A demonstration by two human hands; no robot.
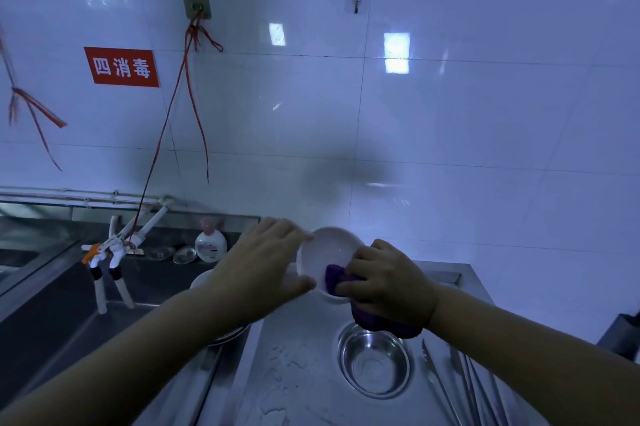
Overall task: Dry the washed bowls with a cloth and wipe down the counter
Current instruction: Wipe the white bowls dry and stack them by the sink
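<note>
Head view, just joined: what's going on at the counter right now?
A person is drying a white bowl. The left hand holds it by the rim, tilted, above the steel counter, while the right hand presses a purple cloth inside it. A steel bowl sits on the wet counter below, with metal tongs beside it. The sink lies to the left.

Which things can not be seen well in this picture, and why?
- White bowl, head view: its left side and base are covered by the left hand.
- Purple cloth: mostly hidden under the right hand.
- Dishes in the sink: hidden behind the left forearm.
- Metal tongs: cut off by the bottom edge.
- Soap bottle label: too small to read.
</note>
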